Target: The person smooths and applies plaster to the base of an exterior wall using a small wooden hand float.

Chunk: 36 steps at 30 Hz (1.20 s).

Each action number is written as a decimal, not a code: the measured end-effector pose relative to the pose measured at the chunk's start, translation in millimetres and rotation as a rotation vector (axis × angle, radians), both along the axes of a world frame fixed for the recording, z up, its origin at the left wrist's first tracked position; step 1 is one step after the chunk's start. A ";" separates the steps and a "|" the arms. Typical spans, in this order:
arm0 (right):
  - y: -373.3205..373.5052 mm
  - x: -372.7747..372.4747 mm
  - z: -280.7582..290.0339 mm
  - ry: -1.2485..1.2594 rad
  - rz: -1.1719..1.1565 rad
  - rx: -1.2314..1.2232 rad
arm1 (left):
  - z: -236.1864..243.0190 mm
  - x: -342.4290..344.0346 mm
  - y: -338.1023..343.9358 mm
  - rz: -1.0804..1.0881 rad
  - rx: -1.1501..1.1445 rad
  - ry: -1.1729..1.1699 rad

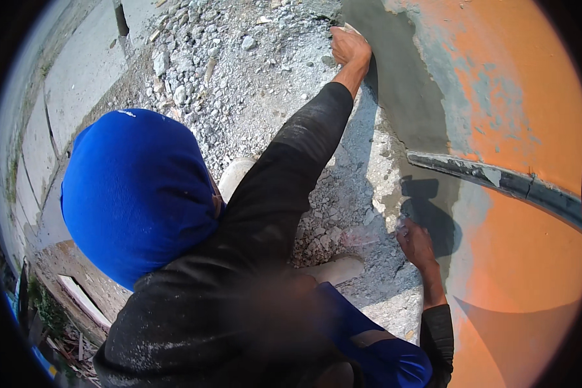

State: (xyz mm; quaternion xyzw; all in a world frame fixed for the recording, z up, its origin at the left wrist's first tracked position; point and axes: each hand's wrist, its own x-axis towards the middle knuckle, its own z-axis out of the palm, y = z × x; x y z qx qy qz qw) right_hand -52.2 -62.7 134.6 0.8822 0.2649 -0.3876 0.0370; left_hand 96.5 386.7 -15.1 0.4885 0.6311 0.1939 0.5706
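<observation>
At the top of the view my left hand [350,46] is closed at the edge of a strip of wet grey mortar [404,77] along the wall's foot. A thin pale edge shows beyond its fingers; what they grip is mostly hidden. Lower right, my right hand [416,243] hangs low beside the wall base, its fingers curled together. Anything inside them is too small to make out. My black-sleeved left arm reaches far across the view. My bent knees in blue trousers [136,194] flank the arm, with a pale shoe [336,269] on the rubble between.
The orange wall [530,271] rises on the right, with a dark grey ledge or pipe [498,171] running along it. Broken grey rubble [239,64] covers the ground. Concrete slabs [77,71] lie at far left; scrap wood [84,301] sits lower left. A head-shaped shadow falls near my right hand.
</observation>
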 end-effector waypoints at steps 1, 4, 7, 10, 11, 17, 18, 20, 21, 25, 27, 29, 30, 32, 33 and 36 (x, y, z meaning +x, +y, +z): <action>6.1 -2.1 1.4 0.029 -0.069 0.005 | -5.4 -6.5 -8.2 -0.003 0.002 -0.001; 9.2 -4.9 -3.1 0.038 -0.092 0.007 | -17.1 -34.1 -44.5 -0.172 0.189 -0.063; -0.2 -10.0 2.3 -0.023 -0.007 0.032 | -14.8 -18.2 -42.8 -0.128 0.207 -0.052; 10.4 -3.6 6.7 -0.001 -0.060 0.079 | -21.1 -4.1 -16.0 -0.034 0.195 -0.045; 13.5 -2.2 6.2 0.070 -0.155 0.071 | -23.0 -6.4 -10.4 -0.016 0.186 -0.027; 1.4 -11.0 9.7 0.006 -0.054 -0.012 | -13.3 -12.4 -38.7 -0.142 0.195 -0.067; 3.4 -9.4 9.6 0.006 -0.049 -0.010 | -15.4 -4.9 -23.2 -0.065 0.181 -0.075; 6.2 -7.9 9.9 0.000 -0.049 0.009 | -17.4 4.3 0.2 0.050 0.127 -0.074; 6.8 -8.5 10.6 -0.002 -0.051 0.011 | -18.9 1.5 -5.0 0.048 0.128 -0.076; 8.5 -7.8 8.0 0.067 -0.133 -0.027 | -7.4 -17.9 -44.9 -0.101 0.221 -0.152; 3.6 -6.0 8.6 0.081 -0.110 -0.057 | 6.9 -5.2 -41.4 -0.018 0.117 -0.095; -4.6 -9.6 5.0 -0.097 0.022 0.059 | 23.4 10.3 -7.0 0.068 0.078 -0.093; -2.4 -7.4 6.7 -0.100 0.017 0.058 | 34.4 15.7 14.4 0.082 0.102 -0.178; 12.4 -3.5 12.3 0.068 -0.227 0.046 | 37.6 13.3 22.4 0.102 0.133 -0.256; 7.4 -6.3 14.0 0.059 -0.233 0.042 | 37.5 11.6 9.1 0.065 0.312 -0.261; 5.8 -5.8 5.6 0.029 -0.111 -0.029 | 15.1 -8.2 -39.8 -0.031 0.442 -0.165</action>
